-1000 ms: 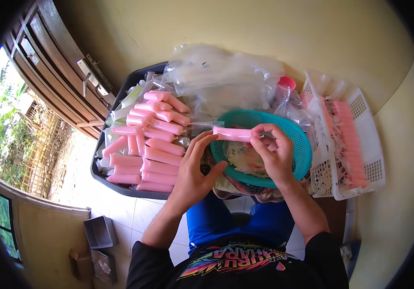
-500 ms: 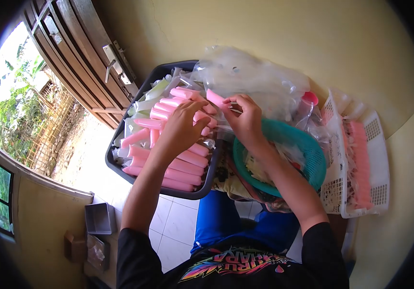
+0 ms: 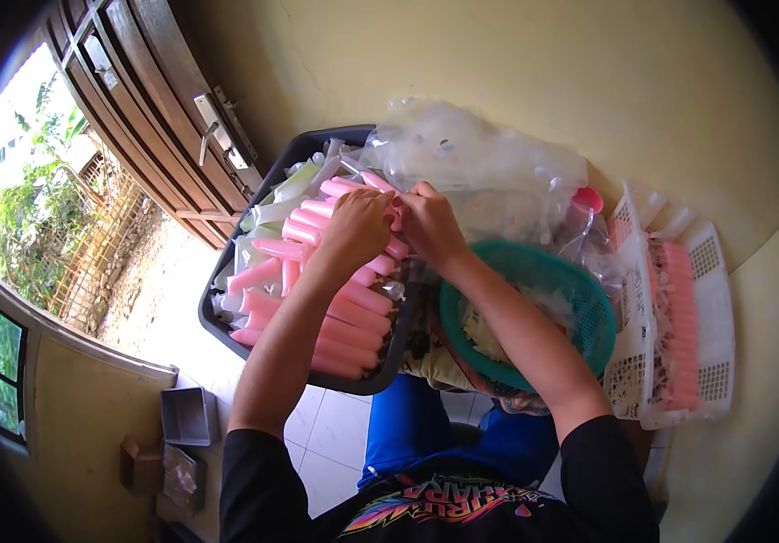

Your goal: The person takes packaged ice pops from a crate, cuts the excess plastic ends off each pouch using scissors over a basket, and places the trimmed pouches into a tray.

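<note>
My left hand [image 3: 360, 231] and my right hand [image 3: 431, 224] meet above the dark grey tub [image 3: 391, 357]. Their fingers are closed together at the end of one pink-filled plastic tube [image 3: 377, 181], which points up and away from me. The fingertips partly hide that end. Under and around my hands lie several more pink-filled tubes [image 3: 353, 324], piled in the tub. Whitish and pale green tubes [image 3: 297, 181] fill its far left side.
A green plastic basket [image 3: 608, 337] with clear plastic bags inside stands to the right of the tub. Behind it lies a large clear plastic bag [image 3: 480, 149] near a pink cup [image 3: 588, 198]. Farther right, a white basket [image 3: 717, 312] holds rows of pink tubes. A wooden door [image 3: 158, 100] stands open at left.
My right hand has moved left with the pink tube and now meets my left hand. The left hand's fingers have closed at the tube's end. The view has shifted slightly.
</note>
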`<state>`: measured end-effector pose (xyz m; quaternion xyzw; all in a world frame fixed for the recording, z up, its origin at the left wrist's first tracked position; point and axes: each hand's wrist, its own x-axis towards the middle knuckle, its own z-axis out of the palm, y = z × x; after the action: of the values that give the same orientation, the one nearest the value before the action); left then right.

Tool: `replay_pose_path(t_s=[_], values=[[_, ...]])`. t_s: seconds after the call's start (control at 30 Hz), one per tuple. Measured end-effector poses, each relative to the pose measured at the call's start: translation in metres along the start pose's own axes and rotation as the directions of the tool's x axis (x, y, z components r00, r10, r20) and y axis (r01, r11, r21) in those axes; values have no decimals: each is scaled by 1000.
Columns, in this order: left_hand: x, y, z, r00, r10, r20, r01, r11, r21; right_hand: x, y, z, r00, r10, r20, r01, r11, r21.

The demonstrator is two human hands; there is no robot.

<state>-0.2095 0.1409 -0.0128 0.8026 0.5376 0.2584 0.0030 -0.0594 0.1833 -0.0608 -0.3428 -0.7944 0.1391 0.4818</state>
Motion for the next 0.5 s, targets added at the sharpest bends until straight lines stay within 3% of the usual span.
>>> replay_pose_path(t_s=[0.03, 0.23, 0.3, 0.33, 0.5], values=[[-1, -1, 3, 997, 41, -60, -41, 999, 0, -1, 4, 3, 1000, 2, 0, -2, 1000, 4], [-6, -2, 14, 999, -1, -39, 1, 1000, 25, 0, 2, 9, 994, -76, 74, 86, 988, -130], [-6, -2, 13, 1000, -12, -20, 12, 1000, 14, 2, 0, 11, 978, -196, 67, 207, 926, -317], [-5, -2, 12, 1000, -22, -3, 22, 1000, 1, 3, -1, 9, 979, -195, 65, 206, 926, -317], [-5, -4, 14, 1000, -13, -8, 13, 1000, 8, 8, 0, 10, 955, -176, 239, 259, 885, -387]])
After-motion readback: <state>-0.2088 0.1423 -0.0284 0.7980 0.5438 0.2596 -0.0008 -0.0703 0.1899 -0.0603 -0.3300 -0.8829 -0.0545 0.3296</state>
